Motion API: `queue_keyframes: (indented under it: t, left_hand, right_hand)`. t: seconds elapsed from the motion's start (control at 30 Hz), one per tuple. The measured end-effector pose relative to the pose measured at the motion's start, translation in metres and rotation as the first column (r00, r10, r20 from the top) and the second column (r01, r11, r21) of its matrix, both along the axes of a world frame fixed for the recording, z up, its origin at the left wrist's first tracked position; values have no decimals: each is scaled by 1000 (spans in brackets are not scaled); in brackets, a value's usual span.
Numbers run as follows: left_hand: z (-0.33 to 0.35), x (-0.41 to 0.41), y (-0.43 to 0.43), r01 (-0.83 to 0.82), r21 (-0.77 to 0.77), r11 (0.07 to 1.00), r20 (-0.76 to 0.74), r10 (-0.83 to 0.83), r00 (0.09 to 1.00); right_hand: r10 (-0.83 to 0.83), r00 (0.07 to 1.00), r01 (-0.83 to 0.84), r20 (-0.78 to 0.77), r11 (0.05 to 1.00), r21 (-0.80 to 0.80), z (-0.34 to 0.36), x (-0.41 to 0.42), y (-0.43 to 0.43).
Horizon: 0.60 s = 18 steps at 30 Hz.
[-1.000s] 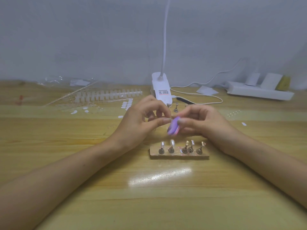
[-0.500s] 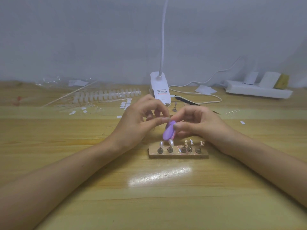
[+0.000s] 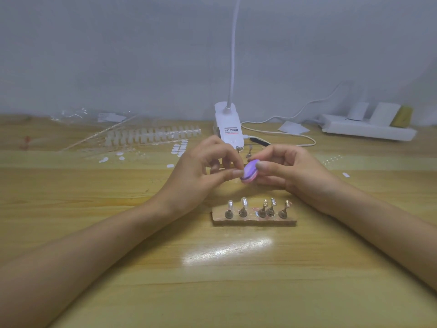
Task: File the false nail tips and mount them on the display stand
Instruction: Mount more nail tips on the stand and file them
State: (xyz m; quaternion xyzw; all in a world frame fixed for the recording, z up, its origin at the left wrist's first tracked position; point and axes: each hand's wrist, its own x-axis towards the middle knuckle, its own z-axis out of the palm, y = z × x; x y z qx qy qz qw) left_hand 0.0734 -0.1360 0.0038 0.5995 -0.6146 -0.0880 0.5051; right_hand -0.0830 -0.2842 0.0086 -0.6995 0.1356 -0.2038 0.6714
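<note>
My right hand grips a small purple nail file between thumb and fingers, held just above the table. My left hand pinches something tiny between thumb and forefinger right against the file's left end; the nail tip itself is too small to make out. In front of both hands stands the display stand, a tan block with several metal holders. Its two left holders carry clear nail tips; the right holders look bare.
A white clip lamp with its cable stands behind my hands. Strips of unused nail tips and loose adhesive tabs lie at the back left. A white power strip sits at the back right.
The purple file has swung from pointing down toward the stand to lying flatter and higher between my hands. Both hands stay close together.
</note>
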Motion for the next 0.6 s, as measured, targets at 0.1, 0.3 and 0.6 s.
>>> queue_keyframes:
  t: [0.1, 0.3, 0.6]
  left_hand:
    - [0, 1, -1, -22, -19, 1000, -5, 22, 1000]
    - [1, -1, 0, -7, -1, 1000, -7, 7, 1000]
    - [2, -2, -1, -15, -23, 1000, 9, 15, 1000]
  right_hand:
    - [53, 998, -56, -45, 995, -88, 0, -1, 5]
    - [-32, 999, 32, -3, 998, -56, 0, -1, 6]
    - [49, 998, -54, -47, 993, -104, -1, 0, 7]
